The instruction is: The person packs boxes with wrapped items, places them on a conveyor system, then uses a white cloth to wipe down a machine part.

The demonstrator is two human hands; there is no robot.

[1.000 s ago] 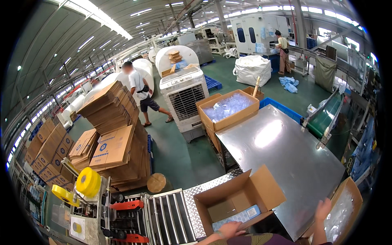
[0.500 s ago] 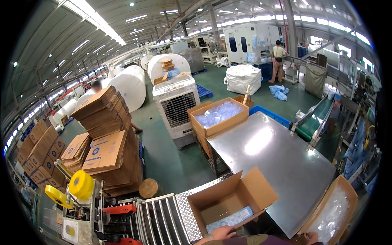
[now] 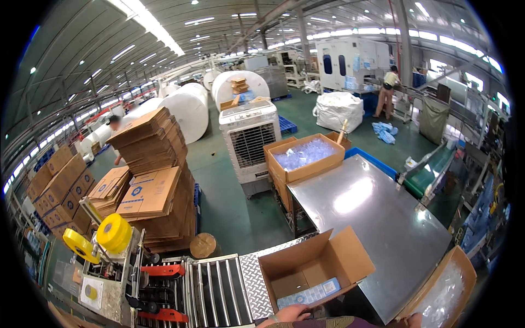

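Observation:
An open cardboard box (image 3: 350, 257) stands at the near end of the roller conveyor, its flaps raised. A flat blue-and-white pack (image 3: 309, 293) lies inside along the near wall. My left hand (image 3: 292, 313) is at that box's near edge, fingers curled against the rim. At the lower edge of the view, my right hand (image 3: 414, 320) touches the near end of a second cardboard box (image 3: 471, 276), which holds clear plastic bags (image 3: 445, 290). Most of its fingers are hidden.
A steel table (image 3: 377, 229) lies ahead, with a box of clear plastic (image 3: 306, 154) at its far left. Left are conveyor rollers (image 3: 219, 290), a taping machine with yellow rolls (image 3: 114, 232) and stacked flat cartons (image 3: 150, 191). An air cooler (image 3: 251, 145) stands beyond.
The whole view has shifted, with most things now further right. Both hands stay at the boxes' edges. At the far left, a person behind the carton stack shows more.

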